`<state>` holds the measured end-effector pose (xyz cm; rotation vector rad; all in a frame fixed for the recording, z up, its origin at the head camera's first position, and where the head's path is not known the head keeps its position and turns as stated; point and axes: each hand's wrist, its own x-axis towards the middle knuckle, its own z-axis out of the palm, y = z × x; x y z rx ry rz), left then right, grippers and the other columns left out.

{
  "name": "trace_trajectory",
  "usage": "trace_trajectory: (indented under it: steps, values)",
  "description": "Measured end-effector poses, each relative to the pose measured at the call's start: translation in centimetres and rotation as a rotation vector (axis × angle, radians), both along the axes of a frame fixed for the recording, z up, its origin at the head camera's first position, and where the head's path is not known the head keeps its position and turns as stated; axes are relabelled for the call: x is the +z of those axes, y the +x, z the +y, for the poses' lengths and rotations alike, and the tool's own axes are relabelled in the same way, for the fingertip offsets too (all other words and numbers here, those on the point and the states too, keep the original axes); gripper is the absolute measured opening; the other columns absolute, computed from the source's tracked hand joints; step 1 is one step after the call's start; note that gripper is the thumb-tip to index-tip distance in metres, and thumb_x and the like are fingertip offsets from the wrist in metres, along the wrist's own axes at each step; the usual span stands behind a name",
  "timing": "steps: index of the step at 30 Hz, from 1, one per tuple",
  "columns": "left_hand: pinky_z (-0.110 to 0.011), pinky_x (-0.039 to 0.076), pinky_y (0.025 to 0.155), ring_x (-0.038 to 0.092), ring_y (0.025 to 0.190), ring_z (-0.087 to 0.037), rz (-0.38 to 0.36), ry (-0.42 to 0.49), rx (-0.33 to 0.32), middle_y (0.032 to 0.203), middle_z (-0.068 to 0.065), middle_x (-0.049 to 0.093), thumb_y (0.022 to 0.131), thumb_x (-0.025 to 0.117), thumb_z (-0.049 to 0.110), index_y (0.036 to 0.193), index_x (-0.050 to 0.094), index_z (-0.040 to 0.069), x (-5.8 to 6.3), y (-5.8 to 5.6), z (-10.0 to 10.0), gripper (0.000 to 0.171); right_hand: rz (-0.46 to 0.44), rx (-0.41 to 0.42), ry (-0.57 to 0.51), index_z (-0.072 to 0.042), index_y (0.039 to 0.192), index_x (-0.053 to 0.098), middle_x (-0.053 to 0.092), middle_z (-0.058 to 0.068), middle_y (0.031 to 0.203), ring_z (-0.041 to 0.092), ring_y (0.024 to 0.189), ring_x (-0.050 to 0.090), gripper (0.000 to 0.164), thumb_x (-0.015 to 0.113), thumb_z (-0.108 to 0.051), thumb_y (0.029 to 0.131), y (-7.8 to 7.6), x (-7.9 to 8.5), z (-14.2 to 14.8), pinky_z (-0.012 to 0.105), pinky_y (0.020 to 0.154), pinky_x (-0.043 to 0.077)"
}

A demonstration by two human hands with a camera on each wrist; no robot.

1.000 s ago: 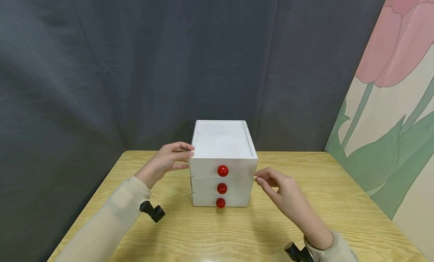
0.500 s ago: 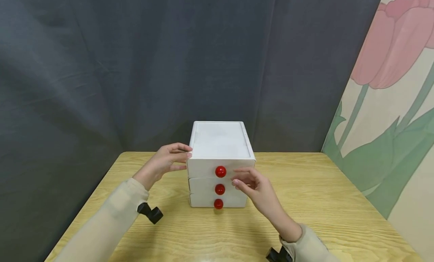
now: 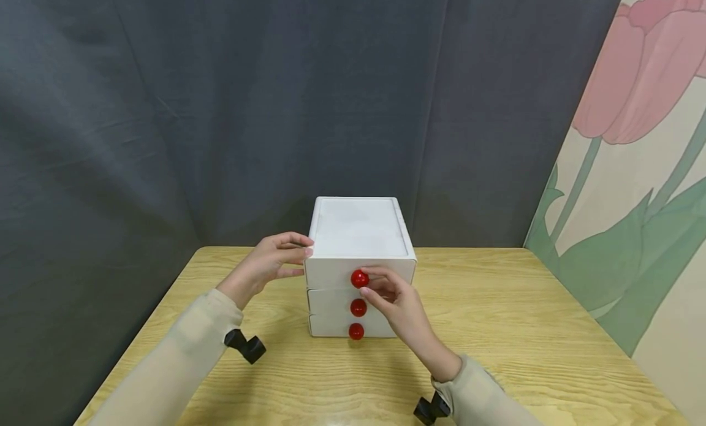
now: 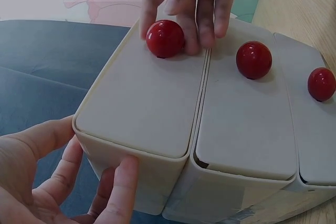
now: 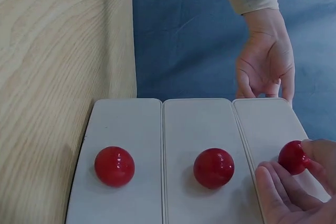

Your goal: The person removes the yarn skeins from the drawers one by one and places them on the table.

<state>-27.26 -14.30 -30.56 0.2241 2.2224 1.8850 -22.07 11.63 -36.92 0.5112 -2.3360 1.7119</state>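
A small white drawer unit (image 3: 361, 227) stands on the table, its front showing three closed drawers with round red knobs. My right hand (image 3: 401, 306) is at the top drawer's knob (image 3: 360, 279), index finger above and thumb below. In the left wrist view fingers lie on both sides of that knob (image 4: 165, 39); how firmly they pinch it is hard to see. My left hand (image 3: 266, 263) touches the unit's upper left side near the front corner, fingers extended. The middle knob (image 3: 358, 308) and bottom knob (image 3: 356, 331) are untouched.
The unit rests on a light wooden table (image 3: 287, 377). Behind it hangs a dark blue-grey curtain (image 3: 309, 107), and a wall with a painted tulip (image 3: 623, 83) rises at the right. A black wrist mount (image 3: 245, 346) sits on the left sleeve.
My right hand has moved left from the unit's right edge across its front to the top knob. The left hand stays at the left side, and the drawers have not moved.
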Motion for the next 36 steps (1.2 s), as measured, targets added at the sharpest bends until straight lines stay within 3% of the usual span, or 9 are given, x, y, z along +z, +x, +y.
trace_trajectory:
  steps: [10, 36]
  values:
    - [-0.038, 0.056, 0.089, 0.061, 0.092, -0.018, 0.0, -0.003, -0.011, 0.108, -0.006, 0.061, 0.092, 0.067, 0.017, 0.121, 0.058, 0.005, 0.0, -0.1, 0.1, 0.032, -0.029, -0.021, -0.02, -0.017, 0.12, 0.065, 0.071, 0.008, 0.096, 0.016, 0.085, 0.066, 0.033, 0.072, -0.016, 0.087, -0.4, -0.1, -0.1, 0.021, 0.078, 0.053]
    - [-0.039, 0.056, 0.089, 0.063, 0.096, -0.022, -0.006, 0.002, -0.002, 0.109, -0.006, 0.062, 0.092, 0.066, 0.016, 0.12, 0.058, 0.005, 0.2, 0.0, 0.4, 0.031, -0.007, 0.036, -0.057, -0.01, 0.114, 0.068, 0.071, 0.014, 0.095, 0.01, 0.08, 0.066, 0.031, 0.075, -0.013, 0.084, -1.2, -0.1, 0.5, 0.022, 0.073, 0.054]
